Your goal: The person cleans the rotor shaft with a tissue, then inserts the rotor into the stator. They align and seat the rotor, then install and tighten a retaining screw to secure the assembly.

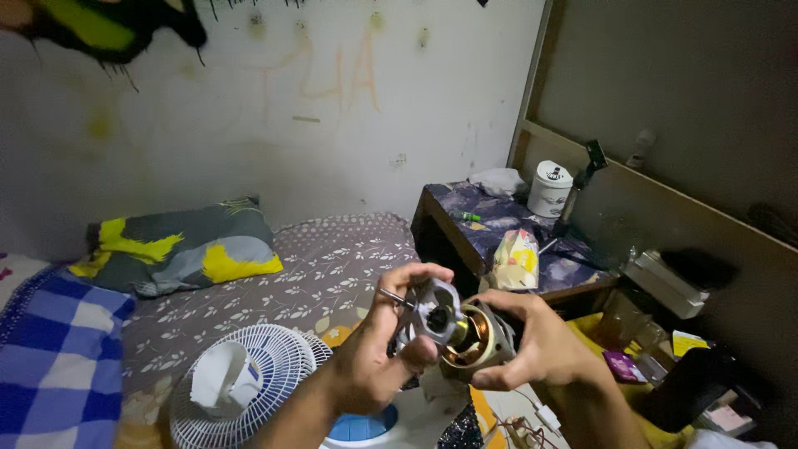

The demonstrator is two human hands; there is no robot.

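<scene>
My right hand (pixel 536 341) grips a small fan motor (pixel 474 339) with copper windings showing inside its metal shell. My left hand (pixel 384 345) holds the motor's grey metal end cover (pixel 437 309) against the front of it, fingers pinched on a thin metal pin or tool (pixel 392 296) at the cover's edge. Both hands are raised above the bed, close together, with the motor between them.
A white fan grille (pixel 274 366) with a blade lies on the patterned bed (pixel 332 258) below my left arm. A blue and white fan base (pixel 366 426) sits under the hands. Pillows (pixel 183 245) lie left; a cluttered side table (pixel 507 229) with a white jar (pixel 549 188) stands right.
</scene>
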